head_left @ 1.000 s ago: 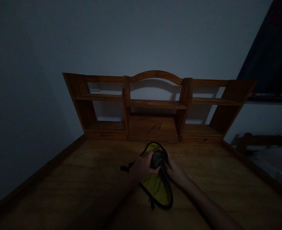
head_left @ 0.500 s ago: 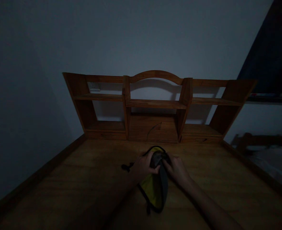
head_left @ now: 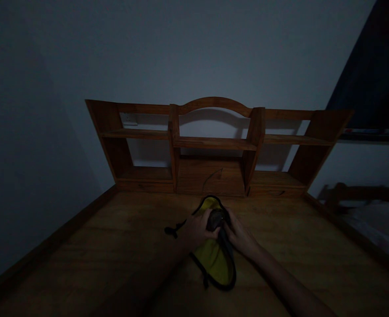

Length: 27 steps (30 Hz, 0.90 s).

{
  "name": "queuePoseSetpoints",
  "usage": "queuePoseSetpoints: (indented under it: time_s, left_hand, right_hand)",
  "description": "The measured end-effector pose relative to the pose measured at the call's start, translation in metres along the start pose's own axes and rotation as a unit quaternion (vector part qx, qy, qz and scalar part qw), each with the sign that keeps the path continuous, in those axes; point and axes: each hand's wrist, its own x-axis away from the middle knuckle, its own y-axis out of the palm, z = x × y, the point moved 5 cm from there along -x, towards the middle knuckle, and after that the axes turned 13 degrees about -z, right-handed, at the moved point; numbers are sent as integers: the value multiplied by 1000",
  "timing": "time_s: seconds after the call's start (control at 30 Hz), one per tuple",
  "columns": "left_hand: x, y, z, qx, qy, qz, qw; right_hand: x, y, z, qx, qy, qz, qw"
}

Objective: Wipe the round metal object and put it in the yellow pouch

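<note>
The room is dim. A yellow fabric piece with a black edge (head_left: 214, 266) lies on the wooden desk (head_left: 115, 259) near its middle. Part of it is gathered into a dark bundle (head_left: 216, 218) between my hands. My left hand (head_left: 196, 231) curls round the bundle from the left. My right hand (head_left: 238, 235) grips it from the right, fingers closed. A black cord or strap end (head_left: 172, 231) sticks out to the left of my left hand.
A wooden hutch with open shelves (head_left: 214, 143) stands at the back of the desk against a pale wall. A raised wooden rim (head_left: 49, 246) runs along the desk's left side. At the right a bed frame with pale bedding (head_left: 372, 211) shows.
The yellow fabric narrowed half a second ago and has now spread wider again. Both hands have stayed on the dark bundle, shifting only slightly.
</note>
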Motion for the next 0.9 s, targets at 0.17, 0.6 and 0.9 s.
queuePoseSetpoints:
  time_s: [0.17, 0.6, 0.9]
  left_hand:
    - [0, 0, -1, -7, -1, -9, 1000]
    - [1, -1, 4, -34, 5, -5, 999]
    - [2, -3, 5, -26, 5, -16, 1000]
  right_hand:
    - [-1, 0, 2, -19, -9, -4, 1000]
    - [-1, -3, 4, 5, 11, 15, 1000]
    - [-2, -5, 9, 3, 49, 10, 999]
